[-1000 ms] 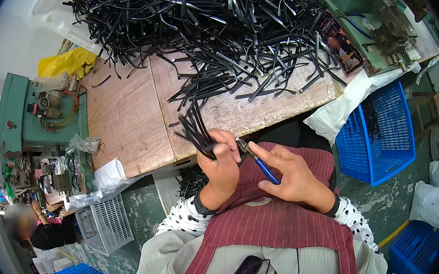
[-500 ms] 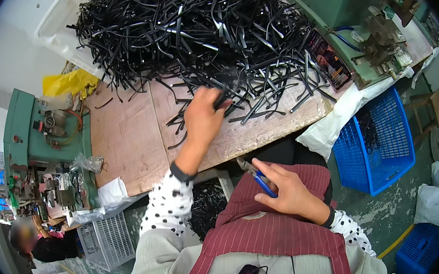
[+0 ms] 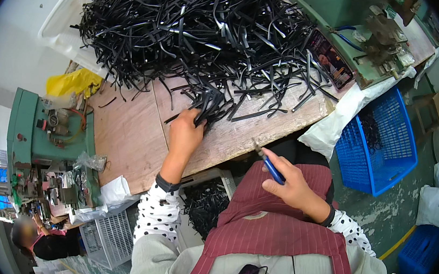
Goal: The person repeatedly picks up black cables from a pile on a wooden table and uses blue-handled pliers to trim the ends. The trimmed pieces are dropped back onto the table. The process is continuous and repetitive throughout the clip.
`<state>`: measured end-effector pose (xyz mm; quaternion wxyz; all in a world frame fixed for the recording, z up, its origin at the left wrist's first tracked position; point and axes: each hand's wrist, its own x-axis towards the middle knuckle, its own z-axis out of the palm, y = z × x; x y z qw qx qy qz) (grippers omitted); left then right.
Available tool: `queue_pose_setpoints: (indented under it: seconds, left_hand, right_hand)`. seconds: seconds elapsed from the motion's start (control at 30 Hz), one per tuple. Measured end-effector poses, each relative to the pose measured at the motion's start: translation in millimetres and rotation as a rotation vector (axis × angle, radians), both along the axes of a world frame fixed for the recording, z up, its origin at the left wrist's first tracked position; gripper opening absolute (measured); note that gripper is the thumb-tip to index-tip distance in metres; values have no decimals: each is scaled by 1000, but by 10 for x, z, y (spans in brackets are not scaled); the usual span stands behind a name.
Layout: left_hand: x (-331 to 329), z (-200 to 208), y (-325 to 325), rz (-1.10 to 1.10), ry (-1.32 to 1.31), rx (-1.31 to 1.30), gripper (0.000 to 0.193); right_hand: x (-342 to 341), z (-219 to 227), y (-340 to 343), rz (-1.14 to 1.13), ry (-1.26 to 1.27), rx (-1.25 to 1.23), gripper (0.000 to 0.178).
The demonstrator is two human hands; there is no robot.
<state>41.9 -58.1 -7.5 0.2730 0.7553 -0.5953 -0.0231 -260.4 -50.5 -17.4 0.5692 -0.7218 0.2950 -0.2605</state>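
A bunch of thin black strips point(image 3: 210, 103), looking like eyeglass temples, is gripped in my left hand point(image 3: 185, 135) just above the table top. My fingers are closed round its near end; the bunch's far ends overlap the loose strips on the wood. Over my lap, near the table's front edge, my right hand point(image 3: 295, 187) is wrapped round blue-handled pliers point(image 3: 274, 171). Their metal jaws point up toward the table edge. Beyond my left hand a big heap of the same black strips point(image 3: 180, 28) covers the back of the table, with strays scattered in front.
Green machines point(image 3: 48, 127) stand at the left and right point(image 3: 326, 0) of the wooden table point(image 3: 126, 126). A blue basket point(image 3: 372, 173) stands on the floor at right, a white crate point(image 3: 106, 239) at left. Under the table edge lie more black strips point(image 3: 206, 206). Another person point(image 3: 56, 245) sits far left.
My left hand has drawn back toward me and slightly left, now with a bunch of strips gathered in it. My right hand has moved slightly right, the pliers tilting more upright.
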Motion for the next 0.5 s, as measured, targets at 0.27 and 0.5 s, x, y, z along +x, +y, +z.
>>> queue_pose_setpoints:
  seconds: [0.27,0.5]
  left_hand:
    - [-335,78,443,-120,2026,-188,29]
    - [-481,103,483,-400,2180,-38,33]
  right_hand:
    - [141,224,69,60,191,-394,93]
    - [244,406,110,43,272,-657,88]
